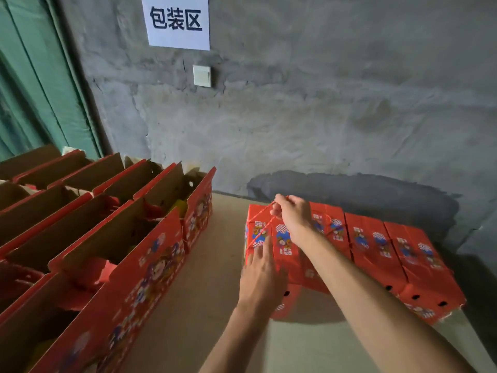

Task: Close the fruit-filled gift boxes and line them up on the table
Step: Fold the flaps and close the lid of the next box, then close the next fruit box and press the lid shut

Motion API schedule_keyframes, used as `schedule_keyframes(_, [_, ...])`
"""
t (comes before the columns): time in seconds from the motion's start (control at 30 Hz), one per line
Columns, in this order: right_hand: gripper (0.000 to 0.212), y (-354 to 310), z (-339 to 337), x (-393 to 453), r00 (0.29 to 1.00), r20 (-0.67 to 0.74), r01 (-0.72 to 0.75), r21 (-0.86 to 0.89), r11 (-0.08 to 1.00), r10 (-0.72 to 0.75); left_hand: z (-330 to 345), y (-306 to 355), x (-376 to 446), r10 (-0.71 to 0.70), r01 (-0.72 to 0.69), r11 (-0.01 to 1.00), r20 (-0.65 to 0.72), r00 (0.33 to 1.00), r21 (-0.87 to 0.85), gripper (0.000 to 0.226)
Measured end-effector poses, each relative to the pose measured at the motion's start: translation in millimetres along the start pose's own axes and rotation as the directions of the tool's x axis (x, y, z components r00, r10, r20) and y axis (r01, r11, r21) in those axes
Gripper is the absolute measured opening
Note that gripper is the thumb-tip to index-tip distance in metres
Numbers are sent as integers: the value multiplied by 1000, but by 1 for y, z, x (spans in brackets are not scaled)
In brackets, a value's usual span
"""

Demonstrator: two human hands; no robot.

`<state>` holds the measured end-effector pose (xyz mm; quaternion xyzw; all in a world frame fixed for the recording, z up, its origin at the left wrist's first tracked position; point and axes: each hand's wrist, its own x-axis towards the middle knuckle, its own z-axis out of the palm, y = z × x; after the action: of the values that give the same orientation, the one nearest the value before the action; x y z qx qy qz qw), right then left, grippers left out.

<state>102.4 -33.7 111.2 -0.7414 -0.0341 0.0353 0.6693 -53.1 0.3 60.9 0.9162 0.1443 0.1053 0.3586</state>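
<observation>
Several closed red gift boxes stand side by side at the right of the table, against the wall. On the leftmost closed box (282,246) my left hand (262,275) lies flat with straight fingers, pressing its near top. My right hand (291,214) pinches the box's red rope handle (262,224) and holds it taut above the lid. To the left, several open red boxes (150,238) stand in rows with their flaps up; yellow fruit shows inside one of them.
The beige table top (215,305) runs between the open boxes and the closed row. A rough grey wall stands close behind, with a white paper sign (176,21) and a light switch (201,75). A green curtain (35,76) hangs at the left.
</observation>
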Motion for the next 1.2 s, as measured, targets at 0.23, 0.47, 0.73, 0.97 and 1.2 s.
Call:
schedule_keyframes(0.23, [32, 27, -9, 110, 998, -57, -33, -85, 996, 28, 73, -16, 107, 65, -98, 982, 196, 978, 162, 56])
schedule_keyframes(0.47, [23, 68, -25, 162, 997, -55, -55, -149, 987, 47, 148, -48, 140, 107, -169, 968, 308, 945, 183, 74])
schedule_keyframes(0.73, [23, 61, -27, 114, 944, 57, 247, -773, 584, -324, 133, -38, 142, 113, -163, 962, 225, 968, 217, 61])
schedule_keyframes(0.97, [20, 20, 17, 13, 892, 97, 409, -593, 693, -443, 24, -23, 91, 131, -118, 949, -24, 991, 291, 52])
schedule_keyframes(1.2, [29, -4, 66, -109, 868, 216, 491, -508, 708, -446, -88, -50, -4, 76, -20, 923, -131, 989, 385, 60])
